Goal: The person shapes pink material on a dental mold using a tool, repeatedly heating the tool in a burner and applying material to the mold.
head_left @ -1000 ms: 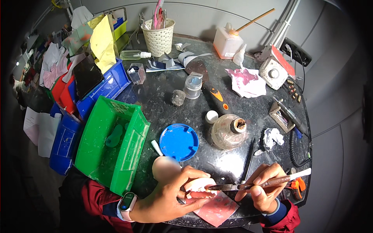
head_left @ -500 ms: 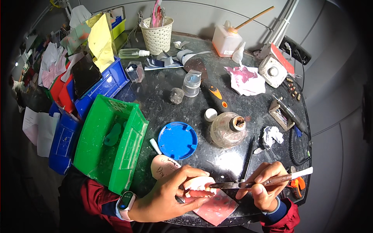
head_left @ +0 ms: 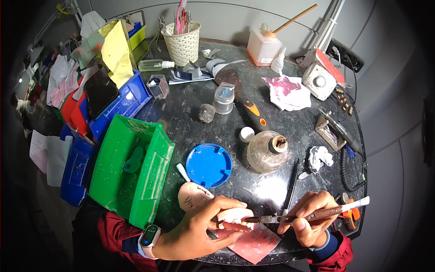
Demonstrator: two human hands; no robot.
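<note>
A pink and white dental model with teeth [head_left: 233, 217] is gripped in my left hand [head_left: 199, 233] at the lower middle. My right hand [head_left: 310, 220] holds a brown-handled metal tool [head_left: 331, 210] with a pale end, its dark tip at the model's teeth. Below the model lies a pink sheet [head_left: 256, 247]. A pale pink piece with handwriting [head_left: 190, 195] sits behind my left hand. A black pen-like tool [head_left: 292, 183] lies above my right hand, and orange-handled pliers [head_left: 351, 220] rest beside it.
Around them are a green bin [head_left: 104, 172], blue lid [head_left: 209, 165], glass burner [head_left: 265, 156], small jar [head_left: 224, 99], crumpled paper [head_left: 321, 156] and handpiece with coiled cord [head_left: 342, 131]. Blue bins [head_left: 72, 177] with papers fill the left; a utensil basket [head_left: 181, 45] and liquid container [head_left: 260, 45] stand behind.
My right hand and tool have shifted slightly right. The model in my left hand is turned a little, showing less of its pink inner part. Nothing has been let go.
</note>
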